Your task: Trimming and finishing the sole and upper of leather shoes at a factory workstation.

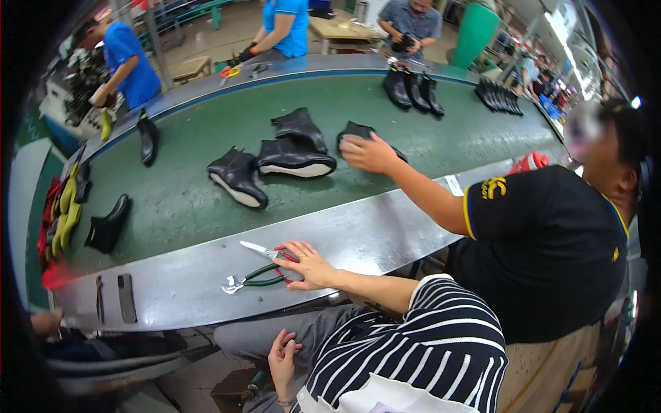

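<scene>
Scissors [269, 252], red-handled, silver-bladed, lie partly under your spread right hand [308, 267]; your loosely curled left hand [282, 359], six o'clock.

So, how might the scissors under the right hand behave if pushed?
The scissors would probably stay stiff, given their metal blades. Flat on the shiny ledge, they'd likely slide, not roll, unless the right hand over their handles pins them.

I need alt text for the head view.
The person's right hand rests over red-handled scissors beside green-handled pliers on a metal ledge; the left hand is at the lap. A co-worker's hand is over one of several black boots on a green surface.
</scene>
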A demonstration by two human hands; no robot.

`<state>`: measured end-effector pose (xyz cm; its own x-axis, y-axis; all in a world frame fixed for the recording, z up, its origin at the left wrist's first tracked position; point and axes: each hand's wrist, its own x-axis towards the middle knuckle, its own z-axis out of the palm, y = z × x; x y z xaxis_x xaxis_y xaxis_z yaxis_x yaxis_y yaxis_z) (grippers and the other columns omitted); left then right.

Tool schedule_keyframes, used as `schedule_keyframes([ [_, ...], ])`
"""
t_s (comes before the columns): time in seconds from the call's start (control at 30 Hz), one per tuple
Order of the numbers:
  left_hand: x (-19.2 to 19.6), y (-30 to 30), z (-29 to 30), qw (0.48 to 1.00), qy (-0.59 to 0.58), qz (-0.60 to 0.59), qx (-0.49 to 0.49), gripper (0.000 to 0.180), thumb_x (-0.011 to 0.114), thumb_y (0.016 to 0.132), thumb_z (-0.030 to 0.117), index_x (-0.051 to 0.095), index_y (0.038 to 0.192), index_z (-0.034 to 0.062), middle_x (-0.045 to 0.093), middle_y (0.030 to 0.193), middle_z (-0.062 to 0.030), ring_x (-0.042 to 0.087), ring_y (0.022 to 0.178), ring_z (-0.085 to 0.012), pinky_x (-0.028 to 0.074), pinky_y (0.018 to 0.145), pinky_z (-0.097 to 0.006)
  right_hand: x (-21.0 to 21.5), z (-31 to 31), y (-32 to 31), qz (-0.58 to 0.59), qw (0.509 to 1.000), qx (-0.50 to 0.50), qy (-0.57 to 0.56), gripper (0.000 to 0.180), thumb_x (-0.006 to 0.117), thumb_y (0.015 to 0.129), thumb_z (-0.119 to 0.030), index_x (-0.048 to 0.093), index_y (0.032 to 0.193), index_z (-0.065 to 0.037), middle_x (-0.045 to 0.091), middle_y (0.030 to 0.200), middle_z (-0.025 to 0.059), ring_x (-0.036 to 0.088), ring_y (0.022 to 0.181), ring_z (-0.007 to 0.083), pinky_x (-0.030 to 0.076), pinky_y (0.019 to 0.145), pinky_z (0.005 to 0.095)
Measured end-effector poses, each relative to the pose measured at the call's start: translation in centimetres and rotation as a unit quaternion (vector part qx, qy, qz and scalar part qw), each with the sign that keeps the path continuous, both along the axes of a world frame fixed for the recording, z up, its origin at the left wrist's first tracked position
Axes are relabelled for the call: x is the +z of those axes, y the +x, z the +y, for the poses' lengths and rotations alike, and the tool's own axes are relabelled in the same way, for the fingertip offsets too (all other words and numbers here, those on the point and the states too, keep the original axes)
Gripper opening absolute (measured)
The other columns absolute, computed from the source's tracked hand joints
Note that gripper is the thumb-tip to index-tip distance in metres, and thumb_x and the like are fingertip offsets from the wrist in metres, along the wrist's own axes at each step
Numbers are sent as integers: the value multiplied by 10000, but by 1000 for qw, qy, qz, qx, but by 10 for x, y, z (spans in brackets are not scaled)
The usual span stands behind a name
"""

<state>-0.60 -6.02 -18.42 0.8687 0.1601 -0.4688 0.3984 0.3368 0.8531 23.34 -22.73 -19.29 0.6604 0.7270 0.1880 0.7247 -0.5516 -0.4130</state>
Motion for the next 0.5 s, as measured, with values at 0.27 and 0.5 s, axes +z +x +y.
schedule_keyframes([
  [0.27, -13, -24, -16, 995, 4, -18, 99, 402, 567, 966, 121, 492, 1336, -18, 656, 1125, -117, 651, 824, -138, 508, 737, -236, -13, 47, -22, -63, 995, -77, 19, 688, 652, 825, -480, 413, 1440, -287, 241, 1498, 281, 261, 1359, 461, 221, 1092, 561],
  [0.5, -16, -31, -30, 988, 9, -45, 151, 390, 585, 955, 128, 516, 1319, 4, 664, 1109, -100, 652, 828, -139, 502, 735, -235, -17, 82, -23, -74, 993, 18, 89, 577, 659, 800, -187, 500, 1354, -167, 395, 1403, 198, 334, 1331, 385, 272, 1094, 539],
])
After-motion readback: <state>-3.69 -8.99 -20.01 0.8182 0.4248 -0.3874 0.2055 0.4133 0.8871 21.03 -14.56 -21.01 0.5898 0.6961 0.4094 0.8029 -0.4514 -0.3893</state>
